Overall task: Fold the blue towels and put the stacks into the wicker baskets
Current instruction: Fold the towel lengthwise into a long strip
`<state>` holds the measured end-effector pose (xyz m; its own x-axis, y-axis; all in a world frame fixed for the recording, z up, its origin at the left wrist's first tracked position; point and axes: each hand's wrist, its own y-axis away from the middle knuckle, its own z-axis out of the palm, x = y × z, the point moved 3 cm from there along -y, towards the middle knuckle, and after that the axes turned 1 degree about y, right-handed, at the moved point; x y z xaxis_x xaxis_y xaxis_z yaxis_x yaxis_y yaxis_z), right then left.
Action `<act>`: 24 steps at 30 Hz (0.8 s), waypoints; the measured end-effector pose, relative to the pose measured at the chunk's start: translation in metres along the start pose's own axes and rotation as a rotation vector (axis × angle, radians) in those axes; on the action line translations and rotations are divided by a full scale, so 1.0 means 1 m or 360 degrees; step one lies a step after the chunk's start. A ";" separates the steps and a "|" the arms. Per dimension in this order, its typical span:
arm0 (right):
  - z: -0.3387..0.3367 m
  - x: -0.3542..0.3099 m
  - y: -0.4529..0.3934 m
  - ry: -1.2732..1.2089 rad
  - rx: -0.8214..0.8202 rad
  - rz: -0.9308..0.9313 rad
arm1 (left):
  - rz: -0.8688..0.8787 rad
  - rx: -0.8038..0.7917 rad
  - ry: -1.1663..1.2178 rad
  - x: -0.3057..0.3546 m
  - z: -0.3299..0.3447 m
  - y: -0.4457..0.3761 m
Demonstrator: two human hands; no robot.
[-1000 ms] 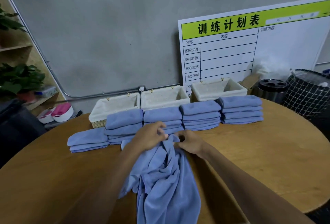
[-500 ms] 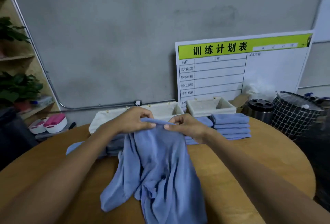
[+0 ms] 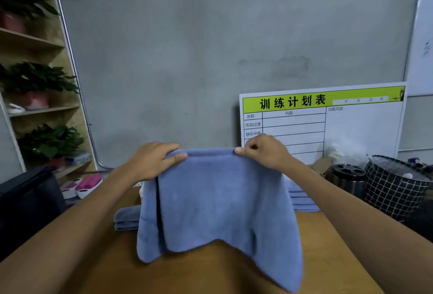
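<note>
A blue towel (image 3: 218, 202) hangs spread out in the air above the round wooden table (image 3: 98, 261). My left hand (image 3: 154, 160) pinches its top left corner and my right hand (image 3: 264, 151) pinches its top right corner. The lower edge dangles just above the table. Behind it, a folded blue stack (image 3: 126, 218) peeks out at the left and another folded stack (image 3: 302, 197) at the right. The raised towel hides the wicker baskets and the middle stacks.
A planning board (image 3: 328, 125) leans on the grey wall at the right. A steel canister (image 3: 349, 179) and a black grid-pattern bin (image 3: 396, 190) stand beyond the table's right edge. Shelves with plants (image 3: 44, 141) and a dark chair (image 3: 28, 202) are at the left.
Both hands have lifted the towel off the table and moved apart, stretching its top edge flat. The camera has tilted upward, so the stacks and baskets have dropped behind the towel.
</note>
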<state>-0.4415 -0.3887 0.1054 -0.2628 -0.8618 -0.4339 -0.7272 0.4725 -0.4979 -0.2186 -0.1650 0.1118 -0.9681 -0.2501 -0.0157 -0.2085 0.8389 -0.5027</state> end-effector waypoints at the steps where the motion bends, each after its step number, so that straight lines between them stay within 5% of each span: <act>1: -0.009 -0.003 -0.003 0.0149 0.0090 0.0007 | -0.0027 0.0010 0.0099 0.000 -0.004 0.001; 12: -0.058 0.011 -0.016 0.0441 0.0410 -0.0009 | -0.0303 0.0057 -0.0082 -0.042 -0.043 0.020; 24: -0.097 0.008 0.000 0.0515 0.0555 0.0037 | -0.0089 0.0374 -0.0398 -0.034 -0.092 0.038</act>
<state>-0.5048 -0.4139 0.1749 -0.5008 -0.8374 -0.2191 -0.4771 0.4783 -0.7373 -0.2062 -0.0796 0.1729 -0.8861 -0.4275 -0.1791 -0.1945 0.6937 -0.6935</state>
